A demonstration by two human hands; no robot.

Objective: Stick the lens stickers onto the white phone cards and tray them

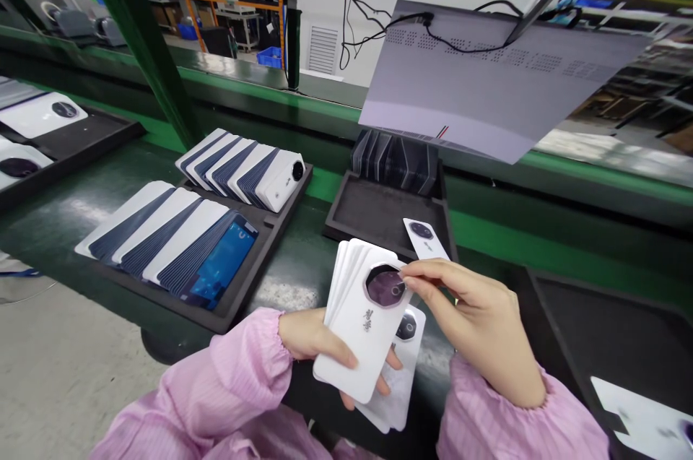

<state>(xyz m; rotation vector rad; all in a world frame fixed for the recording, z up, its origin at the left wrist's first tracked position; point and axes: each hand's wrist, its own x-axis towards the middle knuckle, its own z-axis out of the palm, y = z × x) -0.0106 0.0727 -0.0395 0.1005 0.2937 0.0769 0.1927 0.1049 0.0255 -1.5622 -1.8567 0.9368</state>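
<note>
My left hand (325,344) is wrapped round a fanned stack of white phone-shaped cards (351,344), thumb on top and fingers beneath. The top card bears a dark round camera print and small black lettering. My right hand (476,323) pinches the upper right corner of this top card between thumb and fingertips. Below the stack lie more white cards (398,402) with a camera print, partly hidden by my left hand and the stack. Just beyond my right fingers, another white card (425,240) with a camera print rests at the edge of a black tray (373,218).
Left of my hands, a black tray (230,319) holds two fanned rows of white and dark blue cards (167,236). Dark cards (395,164) stand in the middle tray. Another tray (585,287) is at the right. A tilted grey panel (465,84) with cables hangs above.
</note>
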